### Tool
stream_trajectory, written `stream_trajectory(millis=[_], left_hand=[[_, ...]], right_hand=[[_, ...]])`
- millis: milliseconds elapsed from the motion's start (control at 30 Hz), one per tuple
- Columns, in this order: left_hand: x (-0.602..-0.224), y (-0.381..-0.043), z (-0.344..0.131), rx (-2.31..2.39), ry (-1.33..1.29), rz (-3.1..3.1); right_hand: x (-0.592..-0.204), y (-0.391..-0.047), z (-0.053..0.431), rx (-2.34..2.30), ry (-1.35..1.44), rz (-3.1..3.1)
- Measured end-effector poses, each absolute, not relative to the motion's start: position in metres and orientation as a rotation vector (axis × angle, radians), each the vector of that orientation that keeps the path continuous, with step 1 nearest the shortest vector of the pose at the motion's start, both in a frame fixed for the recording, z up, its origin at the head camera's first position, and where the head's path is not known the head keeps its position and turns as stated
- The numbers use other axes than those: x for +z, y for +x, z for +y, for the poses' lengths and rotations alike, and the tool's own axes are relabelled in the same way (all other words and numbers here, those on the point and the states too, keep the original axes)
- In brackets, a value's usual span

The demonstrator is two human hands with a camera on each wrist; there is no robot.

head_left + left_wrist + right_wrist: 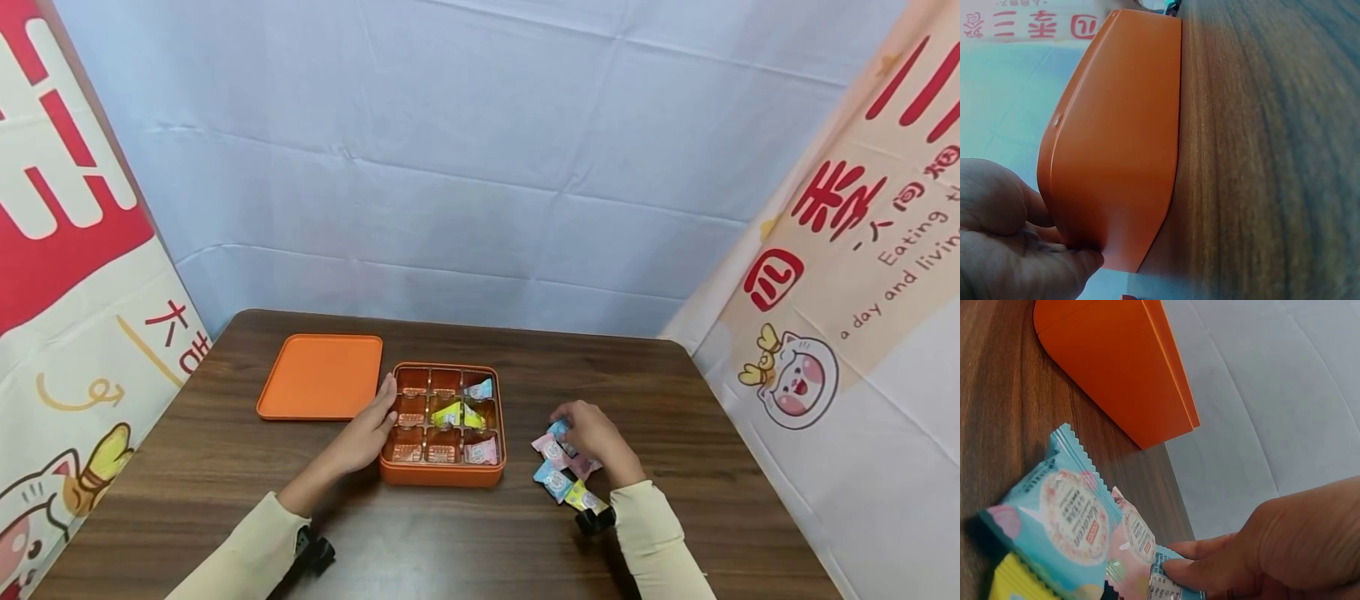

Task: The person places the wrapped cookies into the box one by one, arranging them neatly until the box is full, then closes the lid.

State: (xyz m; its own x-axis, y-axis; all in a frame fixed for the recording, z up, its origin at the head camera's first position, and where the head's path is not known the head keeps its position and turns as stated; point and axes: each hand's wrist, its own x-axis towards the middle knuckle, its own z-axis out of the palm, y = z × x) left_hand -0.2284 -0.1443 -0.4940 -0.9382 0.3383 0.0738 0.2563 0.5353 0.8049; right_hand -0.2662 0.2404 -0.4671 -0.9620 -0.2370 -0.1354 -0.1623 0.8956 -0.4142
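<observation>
Brown table (450, 542), left hand (367, 429) laid unclenched against an orange compartment box (442, 474), right hand (596, 435) pinching a blue packet (1165, 589), other packets (553, 481) just beside it.

probably a curtained-off booth, pale blue sheet (450, 167), printed cartoon hangings (862, 367) either side, wood-grain table (675, 417)

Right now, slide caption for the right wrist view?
Right hand pinches a blue packet beside a pink packet, orange box beyond.

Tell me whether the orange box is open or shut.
Open: the orange lid lies on the table beside the box, whose compartments show from above.
</observation>
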Motion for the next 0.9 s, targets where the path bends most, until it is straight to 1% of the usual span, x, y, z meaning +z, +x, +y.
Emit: stream_trajectory(millis=[433, 667, 900], left_hand=[[-0.4951, -0.2297, -0.1442, 1.377, 0.521, 2.67], [-0.495, -0.2292, -0.1443, 1.381, 0.524, 2.667], [-0.4951, -0.2297, -0.1442, 1.374, 0.518, 2.673]], right_hand=[[-0.4664, -0.268, 0.2429, -0.794, -0.28, 2.919], [-0.4683, -0.2701, 0.245, -0.895, -0.234, 2.887], [-0.4681, -0.2707, 0.2487, -0.953, -0.245, 2.832]])
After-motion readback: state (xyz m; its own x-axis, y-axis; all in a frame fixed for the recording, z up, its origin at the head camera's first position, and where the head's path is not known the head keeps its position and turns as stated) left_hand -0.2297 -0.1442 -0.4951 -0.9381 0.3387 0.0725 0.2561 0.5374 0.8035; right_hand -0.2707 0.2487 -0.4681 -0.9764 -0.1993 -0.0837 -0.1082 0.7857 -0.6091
